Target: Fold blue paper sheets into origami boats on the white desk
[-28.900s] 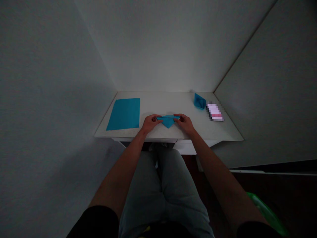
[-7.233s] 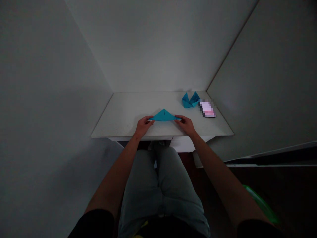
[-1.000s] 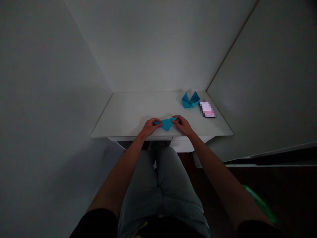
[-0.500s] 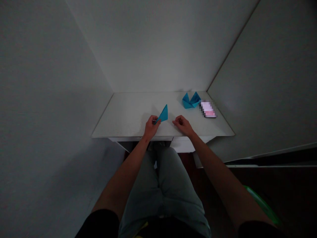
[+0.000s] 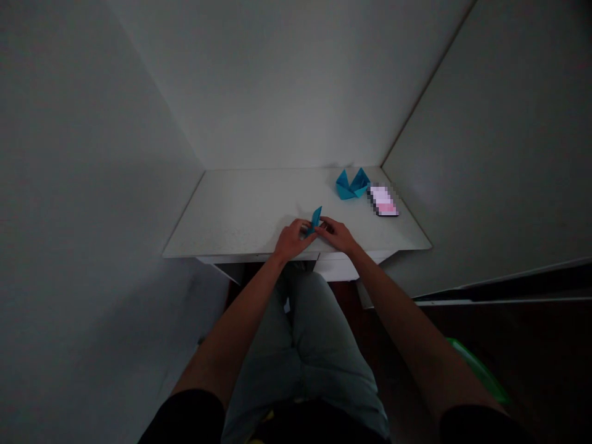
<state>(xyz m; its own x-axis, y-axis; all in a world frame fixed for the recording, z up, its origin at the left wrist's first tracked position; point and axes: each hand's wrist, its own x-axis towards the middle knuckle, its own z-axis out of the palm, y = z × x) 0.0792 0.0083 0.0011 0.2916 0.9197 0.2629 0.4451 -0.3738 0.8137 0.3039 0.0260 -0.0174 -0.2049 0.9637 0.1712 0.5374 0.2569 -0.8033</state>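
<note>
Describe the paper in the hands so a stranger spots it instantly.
On the white desk, look near the front edge, where the left hand and right hand meet. Between them juts a narrow blue paper. Unlike the wider, peaked paper beside the phone, it's held.

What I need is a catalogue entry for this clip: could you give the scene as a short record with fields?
Left hand: holding folded blue paper
Right hand: fingers at that paper; exact grip unclear
Surface: white table
Far right of table: two-peaked blue paper shape
Beside it: phone, pixelated
Lower right: green object, unidentified
</note>
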